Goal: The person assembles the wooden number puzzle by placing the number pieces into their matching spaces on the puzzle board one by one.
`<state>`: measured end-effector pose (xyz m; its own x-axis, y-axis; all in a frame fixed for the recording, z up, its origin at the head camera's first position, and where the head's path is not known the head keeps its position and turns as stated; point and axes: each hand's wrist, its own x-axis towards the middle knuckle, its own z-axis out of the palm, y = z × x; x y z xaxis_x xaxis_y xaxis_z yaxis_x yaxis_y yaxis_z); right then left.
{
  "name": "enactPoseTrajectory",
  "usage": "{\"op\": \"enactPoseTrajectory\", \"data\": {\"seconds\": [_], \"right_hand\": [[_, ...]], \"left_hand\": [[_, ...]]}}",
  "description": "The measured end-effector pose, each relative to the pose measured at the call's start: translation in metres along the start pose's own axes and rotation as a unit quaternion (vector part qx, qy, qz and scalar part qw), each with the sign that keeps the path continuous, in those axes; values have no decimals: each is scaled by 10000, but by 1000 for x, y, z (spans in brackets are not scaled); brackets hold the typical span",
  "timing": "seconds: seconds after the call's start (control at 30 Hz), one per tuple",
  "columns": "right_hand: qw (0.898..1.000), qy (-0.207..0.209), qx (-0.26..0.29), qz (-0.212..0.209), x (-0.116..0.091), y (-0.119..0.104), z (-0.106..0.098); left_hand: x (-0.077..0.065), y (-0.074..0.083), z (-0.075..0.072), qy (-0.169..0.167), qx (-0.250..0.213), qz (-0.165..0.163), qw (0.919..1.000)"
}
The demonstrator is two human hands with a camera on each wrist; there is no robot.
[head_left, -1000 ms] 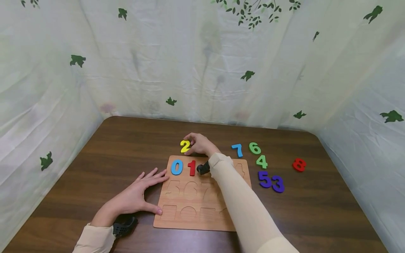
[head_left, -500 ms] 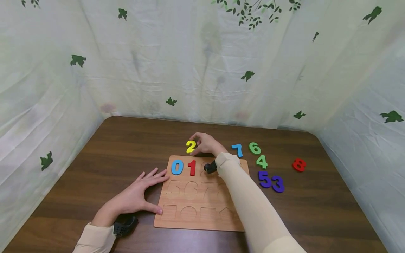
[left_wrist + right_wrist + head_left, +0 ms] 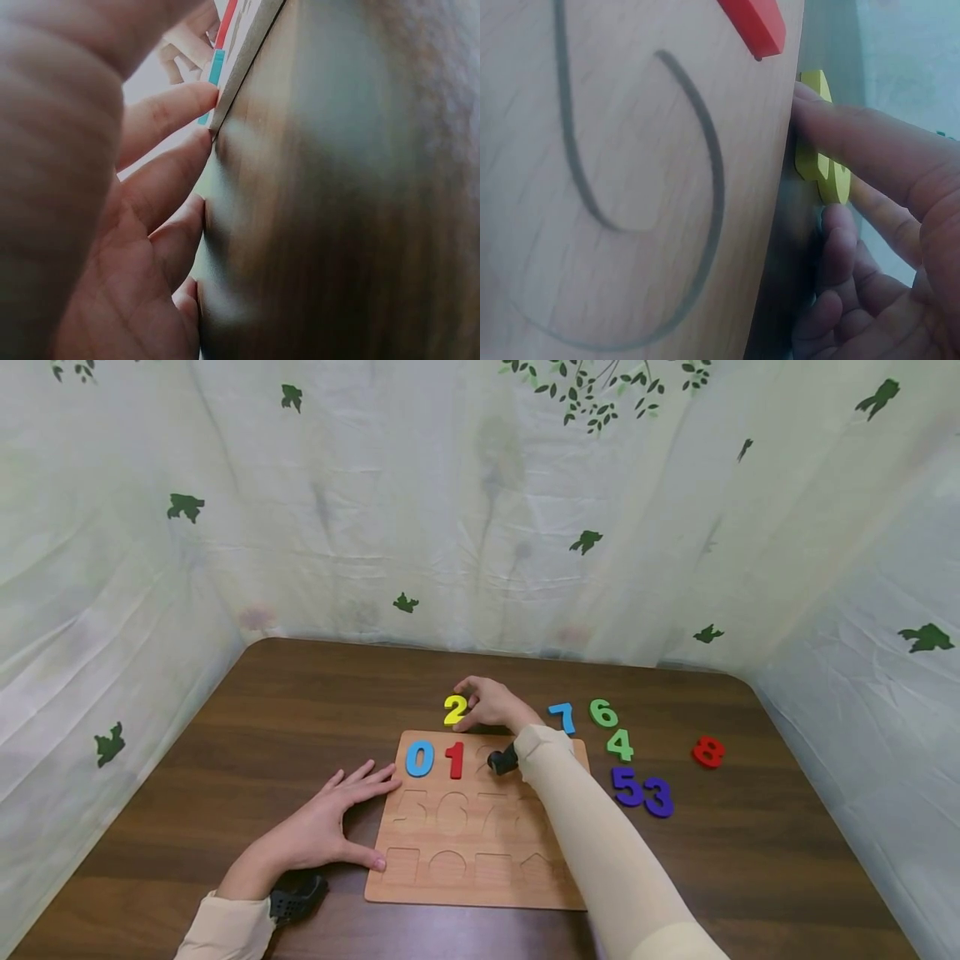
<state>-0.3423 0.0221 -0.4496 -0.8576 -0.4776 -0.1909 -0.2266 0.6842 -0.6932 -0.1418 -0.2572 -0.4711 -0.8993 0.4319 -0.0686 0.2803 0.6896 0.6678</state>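
Note:
My right hand [image 3: 491, 704] pinches a yellow number 2 [image 3: 453, 711] between thumb and fingers, just behind the far edge of a wooden number puzzle board [image 3: 467, 837]. In the right wrist view, the thumb crosses the yellow 2 [image 3: 838, 180] right beside the board's edge. A blue 0 [image 3: 411, 760] and a red 1 [image 3: 456, 762] sit in the board's back row at the left. My left hand [image 3: 322, 822] lies spread at the board's left side, with thumb and fingertips at its edge. The right forearm covers part of the board's right side.
Right of the board lie a blue 7 [image 3: 566, 718], a green 6 [image 3: 597, 716], a green 4 [image 3: 622, 748], a purple 5 [image 3: 622, 797], a purple 3 [image 3: 663, 808] and a red 8 [image 3: 702, 757]. A pale curtain [image 3: 465, 510] hangs behind the brown table [image 3: 330, 693].
My right hand has slid a little to the right along the far side of the board, the yellow 2 moving with it. The left hand has stayed in place.

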Motion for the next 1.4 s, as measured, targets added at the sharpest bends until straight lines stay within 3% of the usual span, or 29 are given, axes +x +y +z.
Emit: {"op": "enactPoseTrajectory", "data": {"seconds": [0.67, 1.4], "right_hand": [[9998, -76, -7, -187, -10, 11, -5], [9982, -155, -278, -501, -48, 16, -21]], "left_hand": [[-2, 0, 1, 39, -2, 47, 10000], [-3, 0, 1, 58, -22, 85, 9999]]}}
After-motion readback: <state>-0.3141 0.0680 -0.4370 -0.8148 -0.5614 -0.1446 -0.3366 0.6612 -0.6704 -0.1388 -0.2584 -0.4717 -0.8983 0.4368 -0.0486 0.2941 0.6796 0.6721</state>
